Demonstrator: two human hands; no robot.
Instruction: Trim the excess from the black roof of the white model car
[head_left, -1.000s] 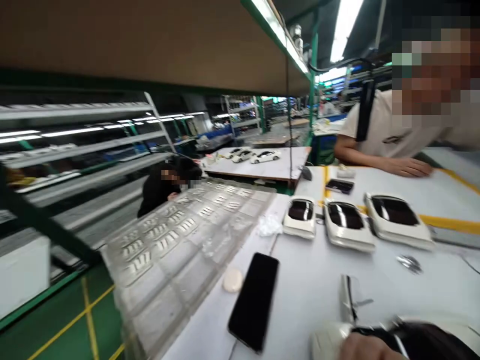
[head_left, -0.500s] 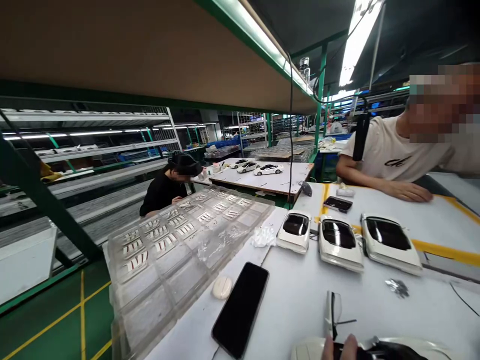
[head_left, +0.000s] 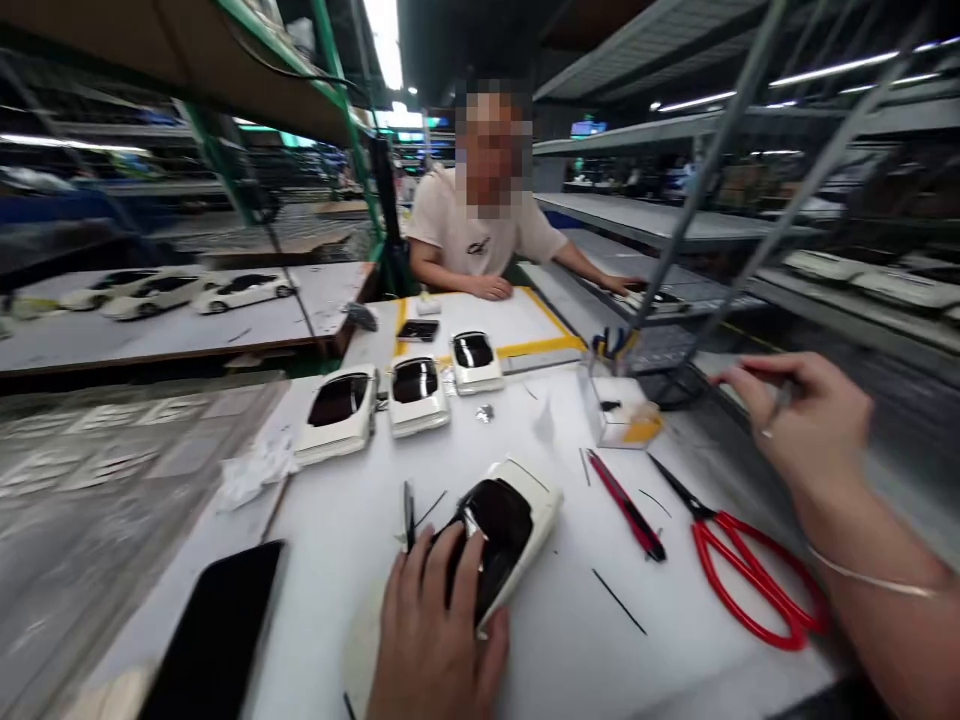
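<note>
Our left hand [head_left: 442, 640] is closed over a white toy car [head_left: 525, 510] on the white table [head_left: 570, 640], its fingers across the dark windows. Our right hand [head_left: 802, 420] is raised off the table, pinching something thin [head_left: 780, 405]. Beside the car lie red scissors [head_left: 750, 580], a red box cutter [head_left: 626, 505] and a black phone [head_left: 217, 640]. Three more white cars [head_left: 416, 395] sit farther along, and a person [head_left: 472, 230] leans on the table's far side.
</note>
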